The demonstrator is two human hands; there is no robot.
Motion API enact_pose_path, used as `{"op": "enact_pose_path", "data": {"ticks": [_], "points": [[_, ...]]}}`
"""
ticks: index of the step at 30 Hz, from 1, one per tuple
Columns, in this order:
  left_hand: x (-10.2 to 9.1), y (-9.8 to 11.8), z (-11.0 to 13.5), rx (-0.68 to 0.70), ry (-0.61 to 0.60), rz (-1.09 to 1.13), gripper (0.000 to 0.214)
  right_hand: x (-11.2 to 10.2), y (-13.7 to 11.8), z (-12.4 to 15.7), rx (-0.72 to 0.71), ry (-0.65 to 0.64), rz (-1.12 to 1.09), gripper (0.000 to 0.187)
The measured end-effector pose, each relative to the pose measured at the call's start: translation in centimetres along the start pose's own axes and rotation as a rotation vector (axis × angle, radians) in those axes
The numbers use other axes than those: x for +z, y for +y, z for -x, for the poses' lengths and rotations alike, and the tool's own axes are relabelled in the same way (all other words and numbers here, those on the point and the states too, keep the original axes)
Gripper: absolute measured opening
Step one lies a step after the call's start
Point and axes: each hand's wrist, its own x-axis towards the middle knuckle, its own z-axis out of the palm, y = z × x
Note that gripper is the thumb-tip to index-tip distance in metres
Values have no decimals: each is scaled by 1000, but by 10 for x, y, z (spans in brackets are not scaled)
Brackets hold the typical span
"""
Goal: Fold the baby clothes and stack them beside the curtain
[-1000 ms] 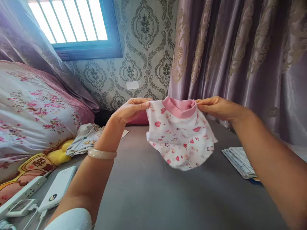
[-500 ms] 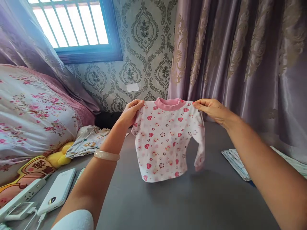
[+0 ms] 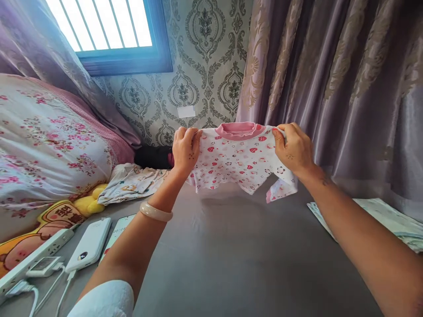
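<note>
A small white baby shirt (image 3: 236,160) with red hearts and a pink collar is stretched between my two hands above the grey bed sheet (image 3: 231,255). My left hand (image 3: 185,149), a pale bangle on its wrist, grips the shirt's left shoulder with closed fingers. My right hand (image 3: 294,149) grips the right shoulder the same way. The shirt's body swings away from me, its hem and one sleeve hanging just over the sheet.
A floral quilt (image 3: 49,141) and yellow plush toy (image 3: 89,200) lie at left, beside a folded printed garment (image 3: 132,182). A white power bank (image 3: 89,244), a phone (image 3: 115,231) and a power strip (image 3: 33,259) sit front left. Folded cloth (image 3: 386,218) lies at right. Curtains hang behind.
The shirt went from bunched to hanging open, and now its lower part swings away and upward. Both hands moved further from me and turned knuckles up.
</note>
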Motion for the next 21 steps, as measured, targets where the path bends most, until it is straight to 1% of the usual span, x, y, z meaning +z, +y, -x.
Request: {"op": "enact_pose_path", "data": {"ticks": [2, 5, 8, 10, 11, 13, 15, 18, 19, 21], "points": [[-13, 5, 4, 59, 29, -95, 23, -14, -11, 6, -57, 48, 110, 31], [-40, 19, 7, 91, 22, -164, 23, -36, -23, 10, -124, 70, 192, 31], [-66, 33, 2, 106, 6, -201, 21, -54, -33, 5, -156, 53, 211, 32], [-76, 37, -3, 113, -5, -225, 21, -59, -38, 0, -141, 18, 203, 30], [-77, 37, -5, 110, -24, -238, 22, -58, -39, -2, -124, -5, 198, 29], [-73, 30, -2, 96, -111, -274, 26, -52, -39, -3, -71, -88, 193, 26], [-59, 17, 10, 73, -259, -323, 30, -37, -33, 2, 11, -233, 197, 24], [-27, -5, 48, 24, -523, -401, 33, -3, -15, 23, 143, -548, 198, 24], [-16, -12, 64, -2, -604, -421, 33, 9, -9, 34, 169, -628, 205, 25], [4, -22, 97, -73, -740, -454, 32, 33, 3, 59, 174, -751, 207, 27]]}}
